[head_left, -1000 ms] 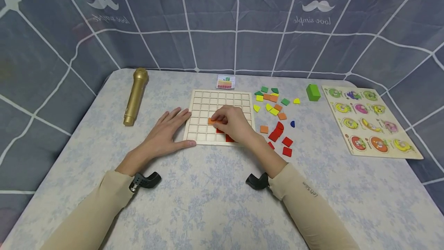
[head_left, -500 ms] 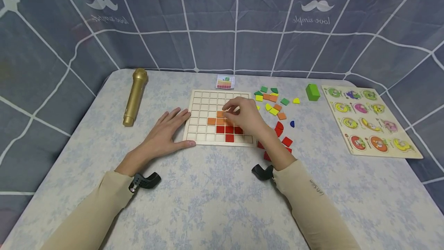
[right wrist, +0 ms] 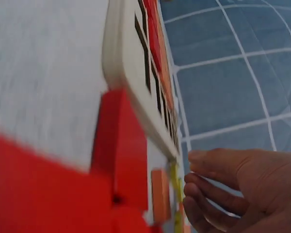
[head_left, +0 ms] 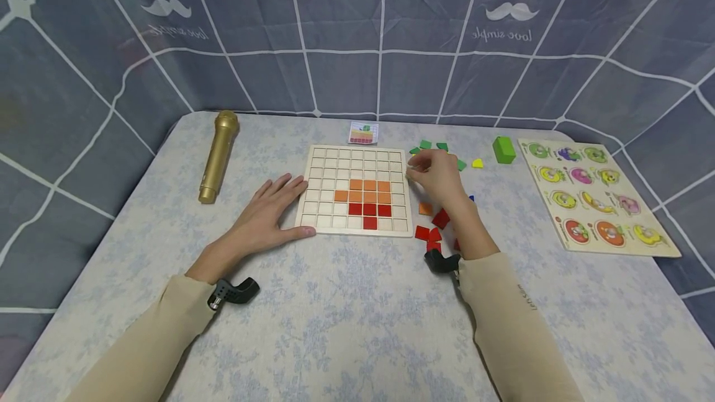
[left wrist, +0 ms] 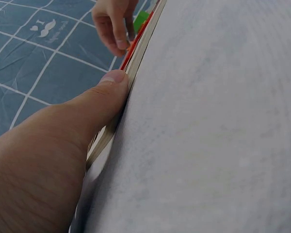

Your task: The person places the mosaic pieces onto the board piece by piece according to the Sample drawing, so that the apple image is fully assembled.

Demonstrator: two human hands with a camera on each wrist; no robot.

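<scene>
1. One wooden grid board [head_left: 357, 169] is lying in the middle of the head view, on the flowery table [head_left: 335, 327].
2. Eleven tiles are sitting in the board: seven orange tiles [head_left: 368, 190] in two rows, and four red tiles [head_left: 369, 209] under them.
3. Loose tiles [head_left: 436, 228] are lying just right of the board. At least three red ones and one orange one are showing near the wrist. Green and yellow ones are peeking out around the hand; some are hidden, so I cannot count them all.
4. One gold microphone [head_left: 218, 155] is lying at the left of the frame, well apart from the board.
5. One green block [head_left: 504, 149], one fruit puzzle board [head_left: 594, 194] and one small picture card [head_left: 364, 133] are sitting at the right and top of the table.
6. The left hand [head_left: 267, 211] is lying flat with fingers spread. Its fingertips are touching the board's left edge, and in the left wrist view the thumb [left wrist: 104, 94] is pressing against the board's rim.
7. The right hand [head_left: 438, 177] is hovering over the loose tiles, just beside the board's right edge. Its fingers [right wrist: 218, 187] are curling loosely. I cannot tell if it is pinching a tile.
</scene>
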